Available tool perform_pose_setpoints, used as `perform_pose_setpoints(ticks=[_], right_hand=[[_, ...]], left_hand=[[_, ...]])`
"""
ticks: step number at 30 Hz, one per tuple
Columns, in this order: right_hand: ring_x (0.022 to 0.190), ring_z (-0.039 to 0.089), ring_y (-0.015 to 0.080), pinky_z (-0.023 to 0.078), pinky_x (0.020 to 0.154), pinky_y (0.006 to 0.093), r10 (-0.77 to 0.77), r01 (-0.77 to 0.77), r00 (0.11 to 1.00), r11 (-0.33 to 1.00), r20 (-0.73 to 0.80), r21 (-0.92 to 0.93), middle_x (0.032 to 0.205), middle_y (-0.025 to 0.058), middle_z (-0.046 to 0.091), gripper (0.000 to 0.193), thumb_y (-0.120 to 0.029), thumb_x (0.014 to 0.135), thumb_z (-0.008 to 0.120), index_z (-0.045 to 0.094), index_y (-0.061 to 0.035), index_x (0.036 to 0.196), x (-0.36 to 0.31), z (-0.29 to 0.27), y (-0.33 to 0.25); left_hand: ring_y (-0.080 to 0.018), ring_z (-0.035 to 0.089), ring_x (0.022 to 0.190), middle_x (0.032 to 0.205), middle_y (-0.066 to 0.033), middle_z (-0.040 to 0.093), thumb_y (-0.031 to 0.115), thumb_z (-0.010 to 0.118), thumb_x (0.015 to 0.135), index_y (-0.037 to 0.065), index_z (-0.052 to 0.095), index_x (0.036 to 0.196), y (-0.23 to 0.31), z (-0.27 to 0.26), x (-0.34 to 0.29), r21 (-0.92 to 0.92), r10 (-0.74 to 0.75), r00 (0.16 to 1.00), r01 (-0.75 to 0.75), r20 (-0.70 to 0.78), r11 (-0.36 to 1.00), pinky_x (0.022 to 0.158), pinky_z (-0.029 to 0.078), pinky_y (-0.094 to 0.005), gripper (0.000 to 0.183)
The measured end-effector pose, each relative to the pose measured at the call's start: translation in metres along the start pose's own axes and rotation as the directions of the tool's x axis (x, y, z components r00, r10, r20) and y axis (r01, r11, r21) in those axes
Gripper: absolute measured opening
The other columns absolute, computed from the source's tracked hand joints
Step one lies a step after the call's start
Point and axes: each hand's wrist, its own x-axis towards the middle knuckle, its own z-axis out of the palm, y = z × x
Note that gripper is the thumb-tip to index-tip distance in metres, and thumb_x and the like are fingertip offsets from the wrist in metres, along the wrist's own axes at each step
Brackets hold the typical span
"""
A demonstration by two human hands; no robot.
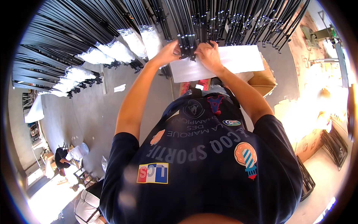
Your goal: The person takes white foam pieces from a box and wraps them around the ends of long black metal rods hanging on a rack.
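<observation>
A bundle of thin black metal rods stands upright in front of me, its near ends over a white foam sheet. My left hand is closed at the left side of these ends, with some fingertips hidden behind them. On the right side my right hand is bent round the ends, fingers curled and partly out of sight. The foam sheet lies flat under the right hand and reaches out to the right, partly over a cardboard box.
Many more black rods fill the far side, several bundles with white-wrapped ends. A white scrap lies on the grey floor. Another person is at the lower left. Black frames lean at the right.
</observation>
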Motion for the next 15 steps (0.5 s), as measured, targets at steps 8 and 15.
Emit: perform_pose_setpoints(ticks=[8, 15], right_hand=[[0.093, 0.054, 0.0173, 0.024, 0.091, 0.0446, -0.004, 0.034, 0.942, 0.996, 0.334, -0.083, 0.084, 0.0010, 0.059, 0.019, -0.018, 0.072, 0.058, 0.054, -0.0105, 0.090, -0.001, -0.022, 0.020], [0.087, 0.056, 0.0225, 0.029, 0.082, 0.0431, 0.050, -0.088, 0.897, 0.994, 0.440, 0.067, 0.085, 0.0045, 0.061, 0.025, -0.033, 0.076, 0.054, 0.059, -0.0103, 0.085, -0.018, -0.010, 0.043]], left_hand=[[-0.0130, 0.054, 0.093, 0.101, -0.0048, 0.055, -0.012, 0.053, 0.073, 0.004, 0.043, 0.115, -0.027, 0.002, 0.010, -0.075, -0.023, 1.000, 0.021, -0.021, 0.997, 0.078, 0.046, -0.0275, 0.046], [-0.0143, 0.051, 0.102, 0.109, -0.0066, 0.053, -0.016, 0.045, 0.068, 0.004, 0.041, 0.120, -0.020, 0.006, 0.018, -0.002, 0.086, 0.994, -0.086, -0.067, 0.996, 0.084, 0.043, -0.0275, 0.056]])
